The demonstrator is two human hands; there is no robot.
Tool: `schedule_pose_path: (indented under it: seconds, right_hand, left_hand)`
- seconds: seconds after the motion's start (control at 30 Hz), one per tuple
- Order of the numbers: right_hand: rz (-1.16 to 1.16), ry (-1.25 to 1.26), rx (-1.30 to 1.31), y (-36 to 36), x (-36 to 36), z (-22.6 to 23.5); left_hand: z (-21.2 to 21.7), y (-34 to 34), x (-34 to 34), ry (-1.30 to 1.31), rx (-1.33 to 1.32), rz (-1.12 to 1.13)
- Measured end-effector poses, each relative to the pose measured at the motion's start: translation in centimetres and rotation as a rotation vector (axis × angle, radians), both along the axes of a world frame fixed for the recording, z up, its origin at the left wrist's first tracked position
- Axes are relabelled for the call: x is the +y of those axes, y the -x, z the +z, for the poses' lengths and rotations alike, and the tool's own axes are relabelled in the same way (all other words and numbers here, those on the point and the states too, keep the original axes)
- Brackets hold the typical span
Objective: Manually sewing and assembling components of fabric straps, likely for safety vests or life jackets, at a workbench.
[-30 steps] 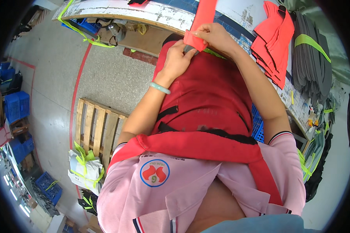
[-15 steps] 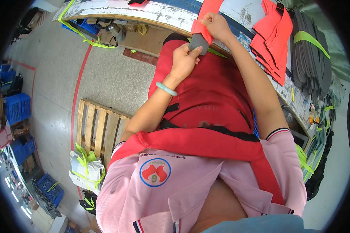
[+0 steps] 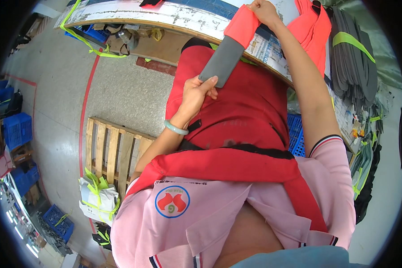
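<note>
Below you on the left lies a wooden pallet (image 3: pixel 114 149) on the grey floor (image 3: pixel 53 85), with a red painted line (image 3: pixel 85 107) running past it. At its near end sits a white bundle tied with yellow-green straps (image 3: pixel 97 198). Blue plastic crates (image 3: pixel 17 129) stand along the far left, and another blue crate (image 3: pixel 295 134) shows under the worktable (image 3: pixel 165 15). To your right you have stacks of grey fabric pieces (image 3: pixel 350 67) with yellow-green strips, and a pile of red-orange fabric (image 3: pixel 315 31) beside them
</note>
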State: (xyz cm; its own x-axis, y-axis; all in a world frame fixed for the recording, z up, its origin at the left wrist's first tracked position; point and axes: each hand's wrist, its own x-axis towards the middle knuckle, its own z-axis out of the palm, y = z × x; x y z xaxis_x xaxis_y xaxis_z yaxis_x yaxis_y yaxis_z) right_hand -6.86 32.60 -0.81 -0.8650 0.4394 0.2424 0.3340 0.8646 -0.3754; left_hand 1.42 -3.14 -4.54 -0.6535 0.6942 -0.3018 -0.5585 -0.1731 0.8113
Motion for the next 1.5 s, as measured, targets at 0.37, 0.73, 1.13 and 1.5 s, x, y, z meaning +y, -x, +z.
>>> schedule_pose_path:
  seconds: [0.37, 0.73, 1.13, 1.5]
  right_hand:
    - [-0.056, -0.042, 0.003, 2.9, 7.8, -1.4]
    - [-0.229, -0.162, -0.048, 1.3, 15.5, 1.0]
    - [-0.494, -0.208, 0.18, -4.8, 25.1, 11.1]
    - [-0.211, -0.155, 0.731, -12.7, 11.3, 22.7]
  left_hand:
    - [1.4, 0.1, -5.3, 0.124, -0.042, -0.005]
    - [2.4, 0.0, -10.0, 0.234, -0.203, 0.006]
    - [1.2, 3.7, -9.5, 0.202, -0.173, -0.011]
    - [4.5, 8.5, 9.2, 0.036, -0.171, -0.511]
